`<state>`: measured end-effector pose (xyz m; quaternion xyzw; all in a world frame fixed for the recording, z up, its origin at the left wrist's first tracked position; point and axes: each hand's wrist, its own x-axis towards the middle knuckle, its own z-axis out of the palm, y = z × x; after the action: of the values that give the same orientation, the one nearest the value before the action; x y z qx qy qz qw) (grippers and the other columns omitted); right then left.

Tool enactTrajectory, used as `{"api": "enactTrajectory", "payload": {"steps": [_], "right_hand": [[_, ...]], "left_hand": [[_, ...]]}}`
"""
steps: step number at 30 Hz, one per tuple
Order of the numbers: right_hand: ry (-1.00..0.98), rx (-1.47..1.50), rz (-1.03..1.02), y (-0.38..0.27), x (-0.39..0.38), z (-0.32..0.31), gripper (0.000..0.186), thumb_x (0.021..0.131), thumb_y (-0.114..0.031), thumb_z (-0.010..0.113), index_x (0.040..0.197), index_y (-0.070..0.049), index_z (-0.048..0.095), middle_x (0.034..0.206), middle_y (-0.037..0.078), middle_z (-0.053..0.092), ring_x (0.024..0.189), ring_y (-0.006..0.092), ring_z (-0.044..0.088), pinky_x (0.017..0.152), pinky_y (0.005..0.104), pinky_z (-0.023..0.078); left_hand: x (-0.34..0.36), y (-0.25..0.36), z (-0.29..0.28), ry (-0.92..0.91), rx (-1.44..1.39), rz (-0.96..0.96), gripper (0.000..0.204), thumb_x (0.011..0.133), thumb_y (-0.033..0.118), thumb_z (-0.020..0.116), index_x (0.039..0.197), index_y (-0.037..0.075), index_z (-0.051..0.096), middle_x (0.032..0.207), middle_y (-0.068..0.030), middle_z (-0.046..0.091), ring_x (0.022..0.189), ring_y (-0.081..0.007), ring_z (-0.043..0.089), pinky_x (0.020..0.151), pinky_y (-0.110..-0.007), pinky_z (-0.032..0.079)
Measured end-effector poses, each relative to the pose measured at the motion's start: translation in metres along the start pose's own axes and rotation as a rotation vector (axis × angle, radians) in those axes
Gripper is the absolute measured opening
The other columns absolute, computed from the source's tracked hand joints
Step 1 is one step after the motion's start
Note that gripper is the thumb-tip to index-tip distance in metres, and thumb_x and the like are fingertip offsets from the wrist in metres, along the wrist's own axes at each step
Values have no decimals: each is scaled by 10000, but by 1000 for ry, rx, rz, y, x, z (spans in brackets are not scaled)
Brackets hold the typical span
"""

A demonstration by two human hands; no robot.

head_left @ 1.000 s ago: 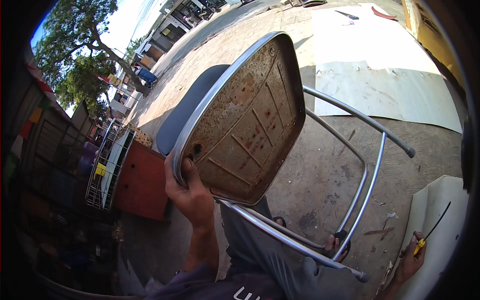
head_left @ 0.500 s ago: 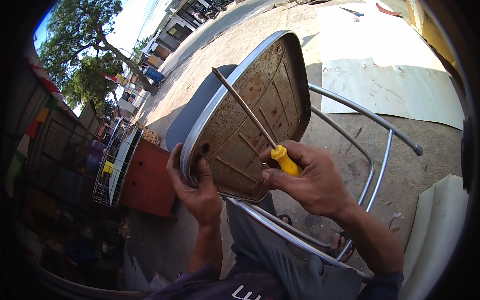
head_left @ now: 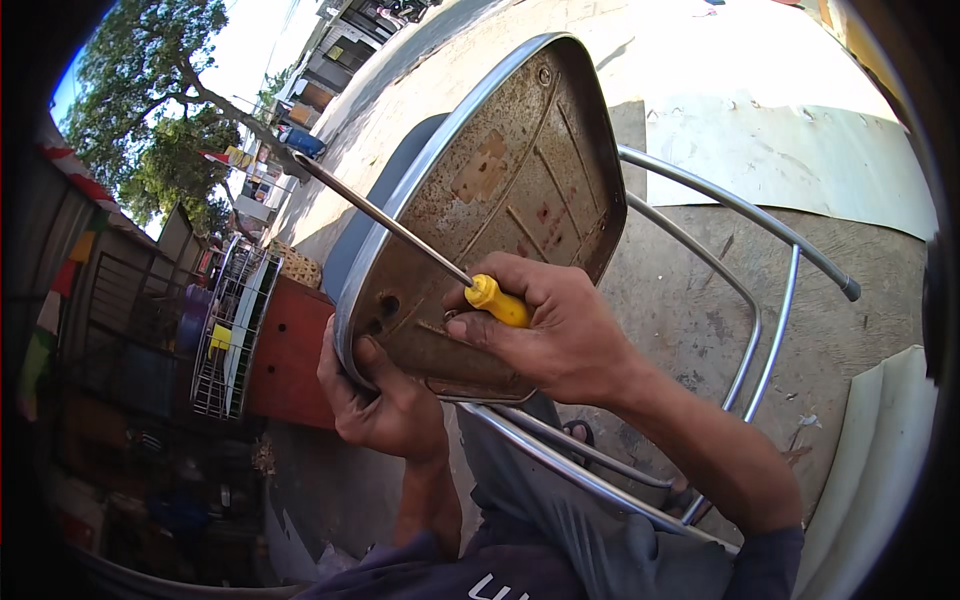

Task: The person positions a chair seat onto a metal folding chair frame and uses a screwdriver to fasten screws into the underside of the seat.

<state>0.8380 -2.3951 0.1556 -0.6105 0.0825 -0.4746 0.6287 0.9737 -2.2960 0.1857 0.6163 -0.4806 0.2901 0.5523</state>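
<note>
A chair lies tipped over in front of me, the rusty metal underside of its seat (head_left: 490, 220) facing me inside a shiny rim. Its chrome tube legs (head_left: 740, 205) stretch to the right, and a dark padded part (head_left: 405, 160) shows behind the seat. My left hand (head_left: 385, 400) grips the seat's lower left corner, thumb on the inner side. In my right hand (head_left: 555, 325) is a screwdriver (head_left: 500, 303), yellow-handled, its long shaft pointing up and left across the rim. Something small shows at my right thumb and fingertip, near holes in the metal; I cannot make it out.
At the left stand a red box (head_left: 290, 350) and a wire rack (head_left: 232, 340). A pale sheet (head_left: 780, 150) lies on the ground at the far right, and a cream padded piece (head_left: 880, 470) is at the near right. My trousered leg (head_left: 540, 490) is beneath the chair.
My right hand has moved left with the screwdriver, closer to the holes by the seat's corner. My left hand still holds the rim, and the view has shifted slightly.
</note>
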Motion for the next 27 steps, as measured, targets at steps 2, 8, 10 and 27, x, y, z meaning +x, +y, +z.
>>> {"api": "enactTrajectory", "payload": {"steps": [2,8,10,27], "right_hand": [[-38,-34,-40,-2,6,0,228,882,-160,764,1024,-2,682,905,88,696,836,107,634,729,278,513],[-71,-110,-177,0,23,13,212,857,-160,767,982,-16,675,873,123,667,816,178,672,675,324,511],[-23,-167,-276,6,26,19,210,851,-158,769,973,-12,681,887,124,657,813,214,680,672,334,512],[119,-299,-387,8,19,30,221,826,-94,765,1017,-40,666,920,127,648,827,308,691,694,386,537]], "left_hand": [[2,2,-1,-15,33,30,306,1010,95,590,1253,-90,583,1172,-171,674,1034,-213,665,903,-325,537],[4,-3,-7,-63,-2,42,323,991,60,579,1269,-105,562,1191,-185,663,1055,-234,665,926,-330,533],[2,1,-7,-54,-39,15,334,988,56,574,1278,-109,551,1196,-194,659,1065,-246,664,937,-334,531],[-3,2,-11,-65,-131,15,315,976,45,595,1254,-97,550,1243,-215,623,1152,-275,620,1009,-370,484]]}}
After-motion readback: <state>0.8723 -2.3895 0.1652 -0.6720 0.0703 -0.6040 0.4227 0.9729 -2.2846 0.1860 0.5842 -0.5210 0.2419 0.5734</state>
